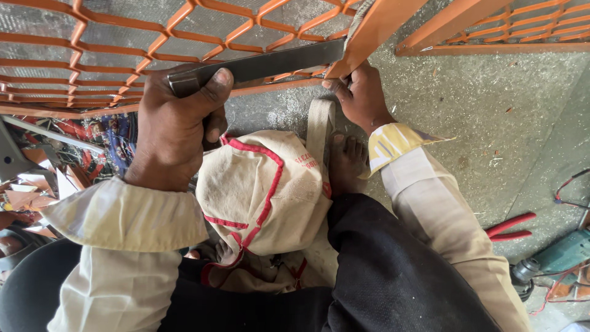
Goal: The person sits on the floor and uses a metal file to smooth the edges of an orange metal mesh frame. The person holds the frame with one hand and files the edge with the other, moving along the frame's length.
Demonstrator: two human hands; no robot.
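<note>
Orange frame (369, 31): left hand (175, 132) clenched on file (264, 64), mid-stroke; right hand (362, 95) grips frame below file. Next stroke needs even pressure.

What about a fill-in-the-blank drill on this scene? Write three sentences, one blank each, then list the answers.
1. The left hand grips a flat dark metal ____ that runs up to the orange frame.
2. The right hand holds the edge of the frame, which is painted ____.
3. On the floor at the right, beside a power drill, lie pliers with ____ handles.

Missing words: bar; orange; red
</note>
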